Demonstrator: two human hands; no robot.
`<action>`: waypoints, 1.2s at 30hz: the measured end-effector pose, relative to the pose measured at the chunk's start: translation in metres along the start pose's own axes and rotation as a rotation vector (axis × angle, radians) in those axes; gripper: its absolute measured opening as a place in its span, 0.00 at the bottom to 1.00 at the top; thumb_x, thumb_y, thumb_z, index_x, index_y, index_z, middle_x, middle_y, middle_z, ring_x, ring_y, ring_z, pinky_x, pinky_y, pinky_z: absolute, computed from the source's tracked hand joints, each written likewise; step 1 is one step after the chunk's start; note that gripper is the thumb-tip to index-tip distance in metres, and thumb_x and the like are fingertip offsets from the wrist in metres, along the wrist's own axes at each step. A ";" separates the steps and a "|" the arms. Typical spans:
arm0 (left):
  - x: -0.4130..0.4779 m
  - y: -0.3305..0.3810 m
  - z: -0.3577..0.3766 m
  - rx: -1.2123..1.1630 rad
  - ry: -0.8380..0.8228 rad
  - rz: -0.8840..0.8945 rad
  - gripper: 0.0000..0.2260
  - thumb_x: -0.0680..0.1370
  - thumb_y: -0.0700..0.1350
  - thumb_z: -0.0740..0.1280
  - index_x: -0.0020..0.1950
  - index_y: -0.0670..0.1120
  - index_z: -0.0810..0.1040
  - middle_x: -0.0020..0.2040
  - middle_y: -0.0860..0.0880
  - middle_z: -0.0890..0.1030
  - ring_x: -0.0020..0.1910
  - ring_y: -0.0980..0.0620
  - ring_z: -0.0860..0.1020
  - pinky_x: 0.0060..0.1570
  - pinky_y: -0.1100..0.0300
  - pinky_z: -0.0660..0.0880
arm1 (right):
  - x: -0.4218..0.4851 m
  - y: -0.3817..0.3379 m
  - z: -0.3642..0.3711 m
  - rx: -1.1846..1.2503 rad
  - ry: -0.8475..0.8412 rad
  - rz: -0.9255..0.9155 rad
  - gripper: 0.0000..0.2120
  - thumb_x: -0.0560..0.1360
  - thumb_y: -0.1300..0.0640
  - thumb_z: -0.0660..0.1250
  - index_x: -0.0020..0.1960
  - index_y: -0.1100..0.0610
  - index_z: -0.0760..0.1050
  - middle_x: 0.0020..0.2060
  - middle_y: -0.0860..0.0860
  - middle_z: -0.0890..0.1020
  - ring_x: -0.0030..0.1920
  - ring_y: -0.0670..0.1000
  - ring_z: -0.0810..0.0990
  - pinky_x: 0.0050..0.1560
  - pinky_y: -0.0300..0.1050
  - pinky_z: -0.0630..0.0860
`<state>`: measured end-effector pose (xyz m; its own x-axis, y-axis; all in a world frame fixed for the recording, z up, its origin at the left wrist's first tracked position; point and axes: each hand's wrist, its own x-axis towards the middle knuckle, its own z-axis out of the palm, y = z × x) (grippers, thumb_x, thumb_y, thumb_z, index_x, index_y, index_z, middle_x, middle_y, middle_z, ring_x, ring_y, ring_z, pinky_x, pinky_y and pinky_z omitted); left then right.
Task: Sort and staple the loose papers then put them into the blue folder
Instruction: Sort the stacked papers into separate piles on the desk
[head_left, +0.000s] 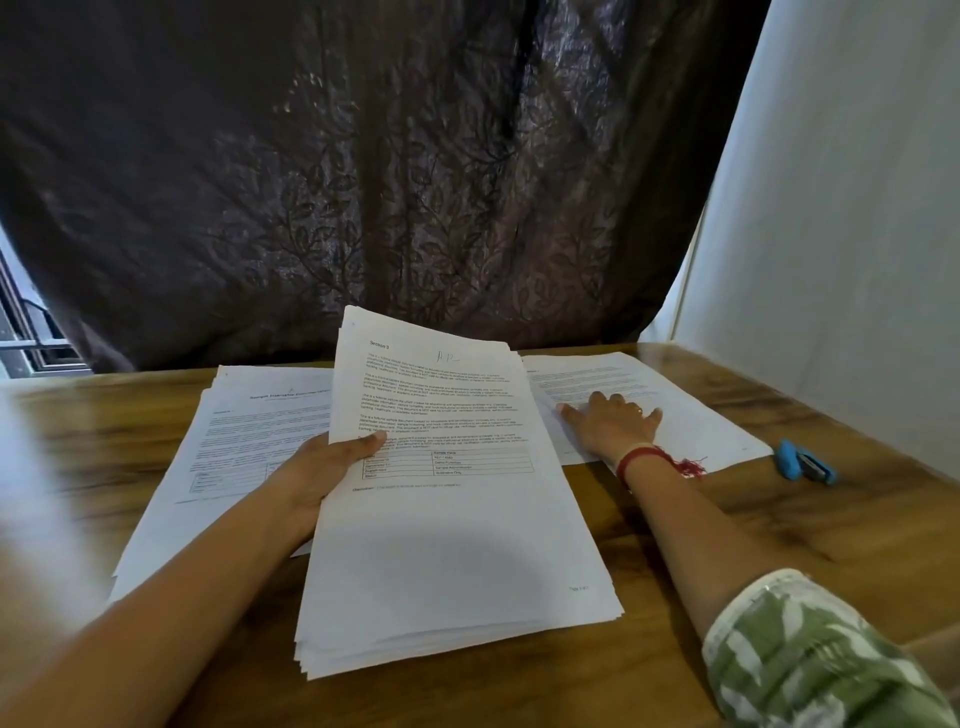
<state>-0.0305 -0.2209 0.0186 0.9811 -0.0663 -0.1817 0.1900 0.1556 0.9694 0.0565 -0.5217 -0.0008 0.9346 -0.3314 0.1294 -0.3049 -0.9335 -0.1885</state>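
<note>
While held, stack (452, 519): left hand (322, 478) grips its 9 o'clock edge, thumb on top.
Right hand (613, 421): flat on sheet (701, 415) at 2 o'clock.
Stapler (805, 462): 3 o'clock.

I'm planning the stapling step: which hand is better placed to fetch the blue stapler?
Right. The right hand rests flat on a sheet near the stapler; the left hand grips the paper stack.

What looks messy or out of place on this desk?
Only the stack in the left hand: its lower edges are fanned out unevenly, not squared. The blue stapler lies beside the sheet under the right hand.
</note>
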 end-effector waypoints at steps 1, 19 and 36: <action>0.001 -0.001 -0.001 -0.001 0.000 0.000 0.08 0.79 0.40 0.67 0.56 0.49 0.78 0.51 0.44 0.83 0.48 0.44 0.82 0.30 0.57 0.81 | 0.001 0.002 0.000 0.020 -0.002 0.014 0.31 0.78 0.33 0.48 0.73 0.52 0.64 0.74 0.54 0.66 0.73 0.60 0.64 0.73 0.65 0.46; 0.004 -0.001 -0.007 -0.057 -0.028 0.004 0.09 0.78 0.39 0.68 0.57 0.48 0.78 0.52 0.44 0.84 0.50 0.42 0.82 0.35 0.53 0.82 | -0.015 -0.024 -0.030 0.598 0.185 -0.112 0.23 0.81 0.41 0.52 0.66 0.55 0.71 0.68 0.55 0.72 0.66 0.56 0.71 0.68 0.51 0.65; -0.009 0.009 -0.030 -0.074 0.052 0.105 0.12 0.80 0.44 0.66 0.63 0.49 0.75 0.57 0.44 0.82 0.53 0.43 0.81 0.36 0.54 0.82 | -0.072 -0.074 -0.021 1.172 -0.083 -0.041 0.11 0.80 0.56 0.64 0.40 0.58 0.78 0.42 0.51 0.83 0.44 0.53 0.82 0.46 0.44 0.78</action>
<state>-0.0365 -0.1890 0.0236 0.9959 0.0050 -0.0904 0.0868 0.2315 0.9690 0.0078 -0.4317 0.0239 0.9621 -0.2536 0.1006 0.0403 -0.2326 -0.9717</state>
